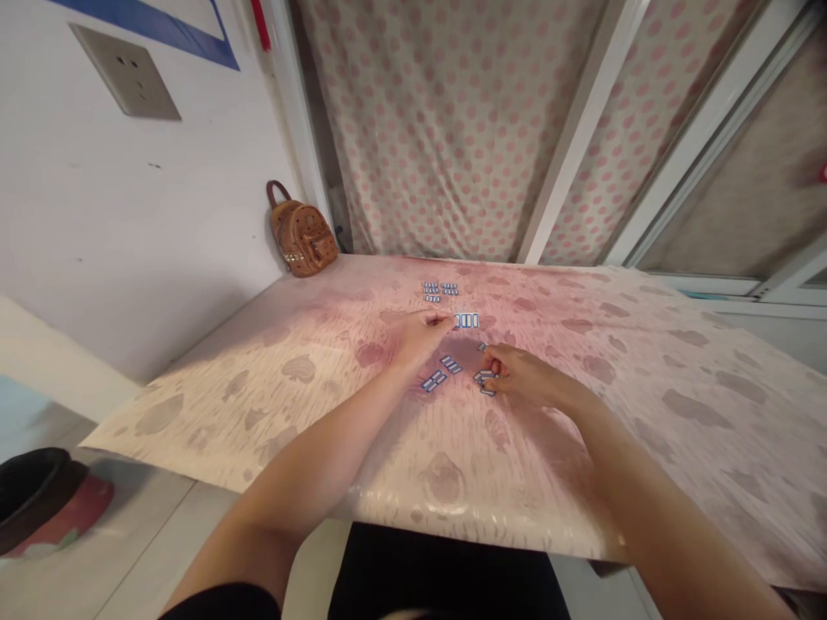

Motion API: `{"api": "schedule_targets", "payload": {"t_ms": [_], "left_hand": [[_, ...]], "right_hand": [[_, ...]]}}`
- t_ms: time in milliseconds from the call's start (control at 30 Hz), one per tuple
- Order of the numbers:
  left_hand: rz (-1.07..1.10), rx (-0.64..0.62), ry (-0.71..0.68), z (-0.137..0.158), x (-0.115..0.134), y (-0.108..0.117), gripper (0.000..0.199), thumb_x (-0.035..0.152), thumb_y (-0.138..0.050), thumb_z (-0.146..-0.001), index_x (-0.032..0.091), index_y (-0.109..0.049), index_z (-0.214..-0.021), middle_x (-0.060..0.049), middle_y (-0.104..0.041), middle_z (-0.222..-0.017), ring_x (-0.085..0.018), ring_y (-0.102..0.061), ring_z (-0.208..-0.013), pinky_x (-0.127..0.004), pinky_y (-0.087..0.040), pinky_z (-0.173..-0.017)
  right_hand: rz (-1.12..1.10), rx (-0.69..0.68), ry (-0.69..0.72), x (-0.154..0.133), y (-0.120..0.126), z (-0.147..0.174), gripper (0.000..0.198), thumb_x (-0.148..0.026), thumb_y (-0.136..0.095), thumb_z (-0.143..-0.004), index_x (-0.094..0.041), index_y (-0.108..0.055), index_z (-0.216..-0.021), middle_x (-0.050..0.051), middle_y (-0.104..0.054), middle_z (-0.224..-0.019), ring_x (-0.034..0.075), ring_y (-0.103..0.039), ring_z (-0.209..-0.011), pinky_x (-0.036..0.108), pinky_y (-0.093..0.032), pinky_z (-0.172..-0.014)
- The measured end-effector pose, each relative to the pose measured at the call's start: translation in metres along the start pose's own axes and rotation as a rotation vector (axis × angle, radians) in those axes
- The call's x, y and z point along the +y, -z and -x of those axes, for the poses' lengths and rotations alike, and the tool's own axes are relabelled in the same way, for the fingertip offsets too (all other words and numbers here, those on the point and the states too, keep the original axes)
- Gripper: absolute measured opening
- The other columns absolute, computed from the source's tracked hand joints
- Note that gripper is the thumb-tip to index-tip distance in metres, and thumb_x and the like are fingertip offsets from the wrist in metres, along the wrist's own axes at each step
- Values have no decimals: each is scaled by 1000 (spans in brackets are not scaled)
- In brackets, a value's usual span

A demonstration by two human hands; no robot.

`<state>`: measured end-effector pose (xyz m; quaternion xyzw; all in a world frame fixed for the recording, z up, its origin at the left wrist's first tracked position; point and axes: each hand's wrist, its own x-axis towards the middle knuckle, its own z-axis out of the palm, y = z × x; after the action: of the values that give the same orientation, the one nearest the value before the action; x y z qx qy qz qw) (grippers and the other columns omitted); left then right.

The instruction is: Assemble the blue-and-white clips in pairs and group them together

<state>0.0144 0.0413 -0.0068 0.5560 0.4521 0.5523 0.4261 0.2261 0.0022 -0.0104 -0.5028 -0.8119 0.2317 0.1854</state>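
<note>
My left hand [426,331] is closed in a pinch at the left end of a short row of blue-edged white pieces [468,320], raised or resting just above the middle of the table; I cannot tell which. My right hand [522,375] curls over the tablecloth, fingers drawn together, with a small blue-edged piece [482,347] at its fingertips. Under and beside those fingers lie more of the same pieces [486,379], partly hidden. Two loose groups, one upper [450,364] and one lower [434,381], lie between the hands. Farther back, several pieces [432,289] are laid out in small rows.
A patterned pink and cream tablecloth [297,448] covers the table. At its far left corner, a small brown backpack [303,237] stands against the wall. Behind hangs a dotted curtain [452,129] with white frames. A dark-rimmed pot [58,508] is on the floor at left.
</note>
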Motion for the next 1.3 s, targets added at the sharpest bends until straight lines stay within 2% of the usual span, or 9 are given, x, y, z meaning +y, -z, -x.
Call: {"api": "schedule_targets", "payload": {"t_ms": [167,367,500,667,767,1300], "left_hand": [[8,-2,9,2,0,-1,12,24,-69,-76,14,-75,-74,-5,-72,-74,-14,-61,-68,-25,-43,-65],[-14,23,23,6,-2,-6,11,23,-69,-76,14,-76,-75,-4,-74,-76,-15,-64,-70,-24,-45,-66],[36,0,9,9,-6,-14,10,22,-69,-77,16,-76,-75,-4,-75,-76,-15,-65,-69,-24,-45,-65],[39,-30,-32,12,-7,-19,8,22,-70,-78,18,-77,-76,-3,-75,-77,-15,-65,-70,-24,-46,-66],[19,-47,-41,15,-4,-19,11,24,-70,-79,16,-78,-79,-5,-76,-81,-16,-65,-71,-24,-45,-65],[38,-111,-62,16,-4,-21,16,28,-72,-79,14,-79,-82,-7,-77,-81,-16,-66,-71,-25,-47,-66]], "right_hand": [[-48,117,35,-3,4,-4,6,-24,-60,-76,-23,-59,-70,0,-61,-71,16,-54,-63,29,-38,-59],[-409,348,-17,-9,18,-8,22,-43,-64,-77,-22,-59,-74,0,-64,-66,16,-58,-61,29,-45,-60],[-558,431,-36,-11,18,-10,31,-50,-69,-74,-22,-56,-74,2,-68,-65,16,-60,-59,32,-49,-62],[-424,524,-64,-15,10,-9,30,-47,-65,-78,-23,-51,-68,-2,-58,-55,14,-52,-51,28,-37,-51],[-338,534,-72,-16,6,-7,27,-45,-61,-81,-23,-51,-69,-3,-56,-55,14,-50,-51,28,-32,-50],[-267,563,-76,-24,0,-6,24,-42,-58,-84,-24,-51,-70,-3,-56,-56,16,-51,-52,29,-33,-52]]}}
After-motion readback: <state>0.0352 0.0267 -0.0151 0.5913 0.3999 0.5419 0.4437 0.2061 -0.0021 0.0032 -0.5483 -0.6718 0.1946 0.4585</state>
